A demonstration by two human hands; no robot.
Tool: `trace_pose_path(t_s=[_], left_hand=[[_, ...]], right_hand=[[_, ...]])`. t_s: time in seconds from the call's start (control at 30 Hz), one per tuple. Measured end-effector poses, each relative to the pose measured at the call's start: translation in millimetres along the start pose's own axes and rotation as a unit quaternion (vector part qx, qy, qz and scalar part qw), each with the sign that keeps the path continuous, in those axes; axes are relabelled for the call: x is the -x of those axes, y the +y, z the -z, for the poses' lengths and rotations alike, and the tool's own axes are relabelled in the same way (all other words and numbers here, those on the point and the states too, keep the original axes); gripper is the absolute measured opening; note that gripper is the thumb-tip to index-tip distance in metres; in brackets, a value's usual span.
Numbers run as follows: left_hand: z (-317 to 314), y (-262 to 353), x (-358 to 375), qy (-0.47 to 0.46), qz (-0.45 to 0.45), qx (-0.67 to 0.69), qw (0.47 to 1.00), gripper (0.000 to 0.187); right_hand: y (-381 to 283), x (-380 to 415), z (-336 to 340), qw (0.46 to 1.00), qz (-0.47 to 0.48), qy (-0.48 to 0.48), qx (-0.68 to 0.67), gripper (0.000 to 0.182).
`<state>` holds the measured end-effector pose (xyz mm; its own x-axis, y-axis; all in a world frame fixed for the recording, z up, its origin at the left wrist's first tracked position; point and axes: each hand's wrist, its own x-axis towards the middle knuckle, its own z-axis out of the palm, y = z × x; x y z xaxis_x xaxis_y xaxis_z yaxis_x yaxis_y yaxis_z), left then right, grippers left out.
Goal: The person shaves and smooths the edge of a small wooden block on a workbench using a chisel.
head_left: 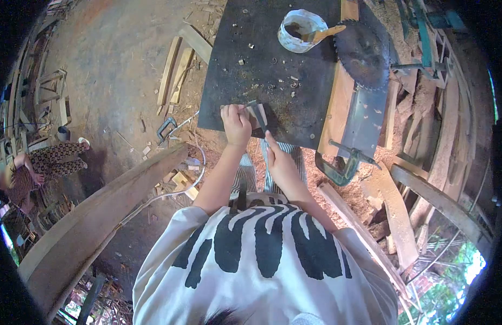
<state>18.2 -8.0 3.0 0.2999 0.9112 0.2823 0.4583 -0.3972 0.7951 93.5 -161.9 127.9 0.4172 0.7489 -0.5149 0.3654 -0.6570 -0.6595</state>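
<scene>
Over the desk [224, 89], the left hand [236, 125] curls against a flat tool [258, 116] above the near edge, its hold unclear; the right hand [279, 163] grips the tool's near end. Rightward sit a white tub [292, 45] and a circular saw blade [363, 57].

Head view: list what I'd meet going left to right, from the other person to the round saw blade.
Other person, small clamp, left hand, right hand, round saw blade.
</scene>
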Motion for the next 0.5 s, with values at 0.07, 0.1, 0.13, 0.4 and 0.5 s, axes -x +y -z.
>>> trace_pose_path(t_s=[0.07, 0.1, 0.13, 0.4, 0.5], left_hand=[[1.5, 0.5, -1.1, -0.01, -0.001, 0.0, 1.0, 0.015], [1.9, 0.3, -2.0, -0.011, 0.001, -0.002, 1.0, 0.015], [1.9, 0.3, -2.0, -0.009, 0.003, 0.003, 1.0, 0.015], [-3.4, 1.3, -2.7, 0.013, 0.034, -0.002, 0.999, 0.012], [-3.2, 0.5, -2.8, 0.008, 0.042, -0.001, 0.999, 0.017]], right_hand=[[3.2, 6.0, 0.5, 1.0, 0.005, 0.005, 0.003, 0.05], [3.6, 18.6, 4.3, 1.0, -0.002, -0.011, -0.007, 0.05], [3.5, 26.9, 6.2, 0.999, -0.011, -0.027, -0.017, 0.051], [13.6, 6.2, -9.7, 1.0, 0.007, -0.009, 0.026, 0.053], [19.3, 20.4, -4.9, 0.999, 0.013, -0.019, 0.033, 0.054]])
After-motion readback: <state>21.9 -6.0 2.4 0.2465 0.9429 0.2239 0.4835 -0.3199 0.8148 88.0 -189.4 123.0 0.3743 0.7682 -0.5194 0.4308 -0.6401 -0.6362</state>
